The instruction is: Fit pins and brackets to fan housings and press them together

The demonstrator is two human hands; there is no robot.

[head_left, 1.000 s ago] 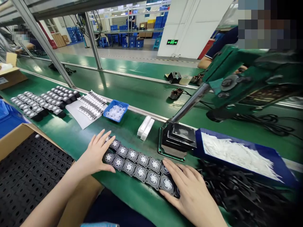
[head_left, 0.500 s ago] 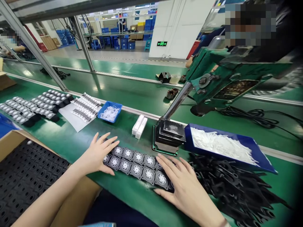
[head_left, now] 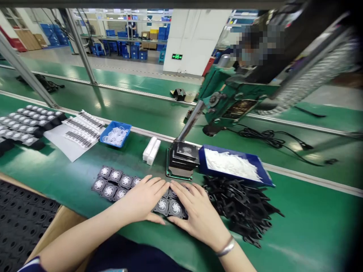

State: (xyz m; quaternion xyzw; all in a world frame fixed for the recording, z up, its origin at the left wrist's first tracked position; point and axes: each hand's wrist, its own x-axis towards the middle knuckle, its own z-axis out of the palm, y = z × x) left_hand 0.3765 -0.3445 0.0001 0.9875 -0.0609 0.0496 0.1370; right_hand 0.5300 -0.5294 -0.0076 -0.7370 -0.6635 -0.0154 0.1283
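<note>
Two rows of small black square fans with white swirl centres [head_left: 113, 182] lie on the green bench in front of me. My left hand [head_left: 144, 199] lies flat over the middle of the rows, fingers stretched toward the right. My right hand [head_left: 195, 211] rests flat on the right end, fingertips nearly meeting those of the left. Both hands are open and press on the fans. Two fans [head_left: 169, 206] show between the hands.
A heap of black fan frames [head_left: 241, 206] lies right of my hands, below a blue tray of white pieces [head_left: 231, 165]. A black block on a green base [head_left: 181, 159], white blocks [head_left: 151, 150], a small blue tray [head_left: 115, 134], label strips [head_left: 78, 130], a green machine with a person behind it [head_left: 235, 104].
My left hand has slid right along the fan rows until it almost touches the right hand, uncovering the left end. The view has panned right.
</note>
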